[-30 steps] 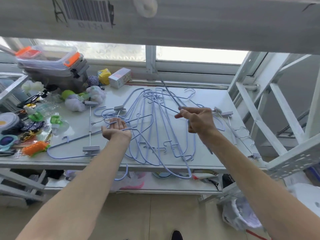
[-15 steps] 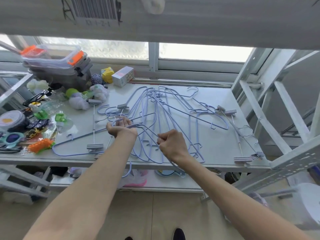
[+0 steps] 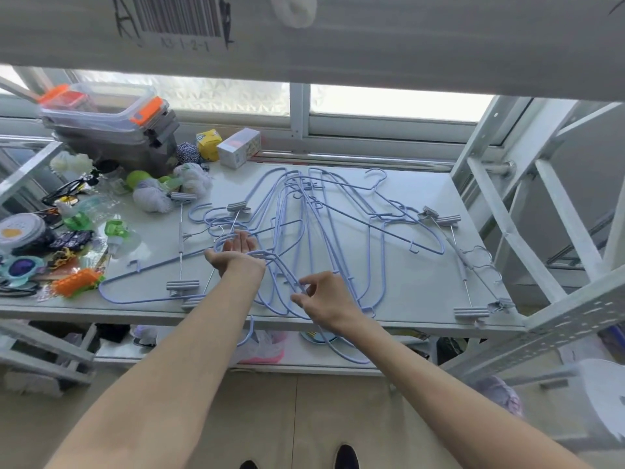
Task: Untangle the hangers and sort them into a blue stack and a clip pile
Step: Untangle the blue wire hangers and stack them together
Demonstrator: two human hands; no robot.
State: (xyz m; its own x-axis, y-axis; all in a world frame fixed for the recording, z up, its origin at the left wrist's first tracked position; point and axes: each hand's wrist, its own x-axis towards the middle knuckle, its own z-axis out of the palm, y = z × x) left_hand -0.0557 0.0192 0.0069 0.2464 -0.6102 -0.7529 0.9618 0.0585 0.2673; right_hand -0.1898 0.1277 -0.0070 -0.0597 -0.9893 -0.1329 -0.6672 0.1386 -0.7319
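White shelf (image 3: 422, 289) holds tangled blue hangers (image 3: 297, 211), clip hangers (image 3: 470, 312) beside, clutter (image 3: 71, 238) left

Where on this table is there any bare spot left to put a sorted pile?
The best bare patch lies at the front right, between the blue hanger tangle and the clip hangers by the table's right edge. A smaller one lies at the far right corner behind the tangle. The left end is crowded with clutter; the middle is all hangers.

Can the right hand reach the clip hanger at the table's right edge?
Probably yes: the right hand is by the blue hangers, with mostly bare table between it and the clip hanger.
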